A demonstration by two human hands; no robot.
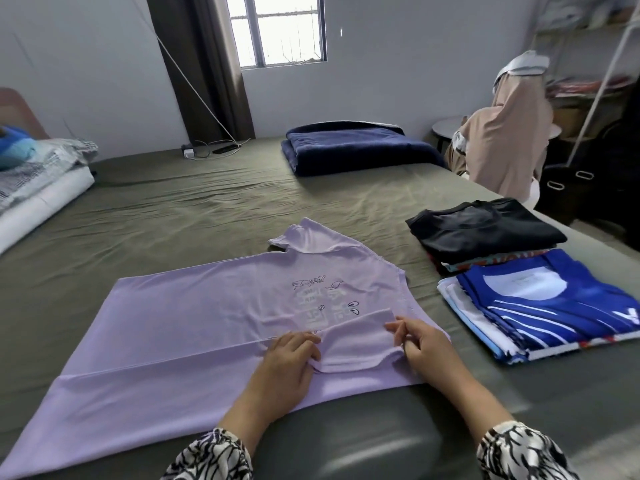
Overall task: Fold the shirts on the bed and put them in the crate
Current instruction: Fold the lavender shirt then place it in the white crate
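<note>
Soft daylight enters through the window (282, 29) — its panes blown out white. Around it the walls stay evenly lit; shadows are faint. Far from the window, frame edges bend and blur — wide-angle distortion.

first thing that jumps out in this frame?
The lilac shirt spread flat across the green bed, with the left hand and right hand both gripping its near sleeve, folded in over the body. To the right sit a bright blue shirt and a black shirt on folded stacks.
</note>
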